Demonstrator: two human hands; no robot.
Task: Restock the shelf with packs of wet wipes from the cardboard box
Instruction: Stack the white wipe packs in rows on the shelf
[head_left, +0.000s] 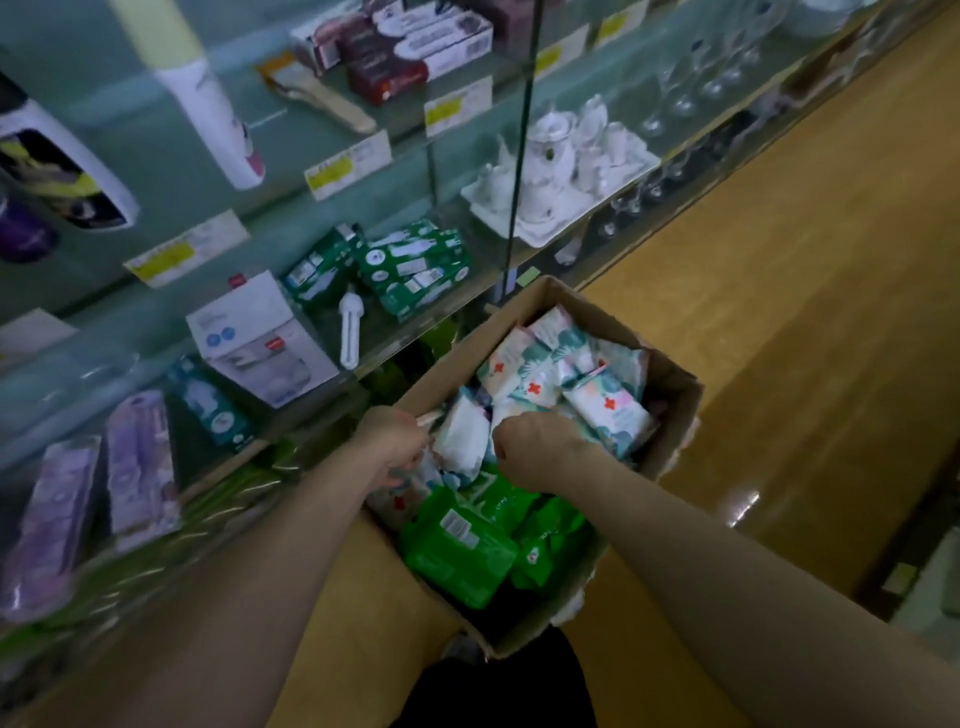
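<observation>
Two-handed | left grip pinches white pack in cardboard box | right grip beside (hold unclear)

I get a dim, bluish view: shelves left of the cardboard box blur, floor to its right glares.

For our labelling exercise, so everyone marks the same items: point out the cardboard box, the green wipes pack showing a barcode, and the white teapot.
cardboard box (457, 353): head view, its left wall.
green wipes pack (452, 569): head view, green face below the barcode.
white teapot (550, 148): head view, its body.
</observation>
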